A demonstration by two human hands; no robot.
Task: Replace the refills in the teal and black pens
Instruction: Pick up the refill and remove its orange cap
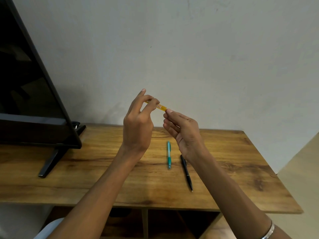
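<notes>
A thin yellow refill packet [160,106] with a small printed label is held up in the air above the table. My left hand [138,121] pinches its left part between thumb and fingers. My right hand [183,130] grips its right end with the fingertips. Below the hands, a teal pen [169,155] lies on the wooden table [103,169], tip toward me. A black pen [186,172] lies just to its right, slanted, partly covered at its far end by my right wrist.
A black television [31,83] on a slanted stand foot [50,163] fills the left side of the table. A pale wall rises behind. The table's right edge drops off near a beige surface [302,178]. Open shelf compartments [155,223] show beneath the front edge.
</notes>
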